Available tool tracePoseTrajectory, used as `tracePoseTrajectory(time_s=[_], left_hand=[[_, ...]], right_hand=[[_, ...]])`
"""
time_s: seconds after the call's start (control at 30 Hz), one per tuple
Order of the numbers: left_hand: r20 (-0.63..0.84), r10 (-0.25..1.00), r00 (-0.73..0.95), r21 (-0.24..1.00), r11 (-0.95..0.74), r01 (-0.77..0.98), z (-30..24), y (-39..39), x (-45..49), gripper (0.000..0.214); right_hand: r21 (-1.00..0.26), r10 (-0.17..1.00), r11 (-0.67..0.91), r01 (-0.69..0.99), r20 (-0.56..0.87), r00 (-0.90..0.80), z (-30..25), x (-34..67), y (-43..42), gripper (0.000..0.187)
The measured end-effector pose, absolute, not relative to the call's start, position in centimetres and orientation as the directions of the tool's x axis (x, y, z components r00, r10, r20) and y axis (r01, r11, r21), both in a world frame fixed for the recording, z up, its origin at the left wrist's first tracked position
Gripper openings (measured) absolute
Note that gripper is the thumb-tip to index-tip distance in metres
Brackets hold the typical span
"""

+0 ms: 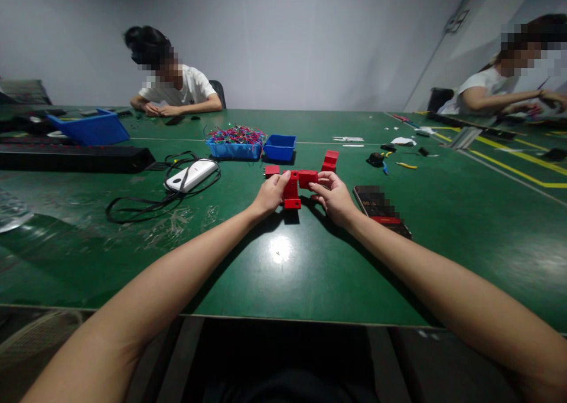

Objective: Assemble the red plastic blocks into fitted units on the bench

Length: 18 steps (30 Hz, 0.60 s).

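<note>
My left hand (269,195) is closed around an upright red bracket-like piece (292,193), held just above the green table. A smaller red block (308,179) meets or sits beside the bracket's upper right side, and the fingers of my right hand (335,199) pinch its right end. Whether the two pieces are joined, I cannot tell. Beyond my left hand shows another red block (271,170), partly covered by the hand. A separate red angled piece (330,161) stands on the table past my right hand.
A blue bin (234,150) heaped with thin coloured wires adjoins a second blue bin (279,149). Left lies a white power strip (192,175) with black cable. A phone (381,208) lies to the right, near small connectors (376,159). Two people (177,90) (491,90) sit across the table.
</note>
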<state>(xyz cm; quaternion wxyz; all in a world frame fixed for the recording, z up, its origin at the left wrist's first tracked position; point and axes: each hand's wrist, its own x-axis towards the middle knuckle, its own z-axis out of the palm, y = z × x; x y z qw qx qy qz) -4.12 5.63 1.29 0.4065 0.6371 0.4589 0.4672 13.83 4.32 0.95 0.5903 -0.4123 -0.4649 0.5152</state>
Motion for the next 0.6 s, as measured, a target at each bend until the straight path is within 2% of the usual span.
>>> tracePoseTrajectory(time_s=[0.27,0.6], left_hand=[[0.216,0.970,0.115,0.945,-0.237,0.227,1.28,5.61,-4.11,0.055],[0.208,0.973,0.104,0.947,-0.227,0.226,1.18,5.74,-4.20,0.054]], right_hand=[[-0.959,0.991,0.131,-0.249,0.134,0.005,0.84,13.72,4.18,0.047],[-0.901,0.996,0.015,-0.434,0.050,-0.068,1.14,13.81,4.62,0.030]])
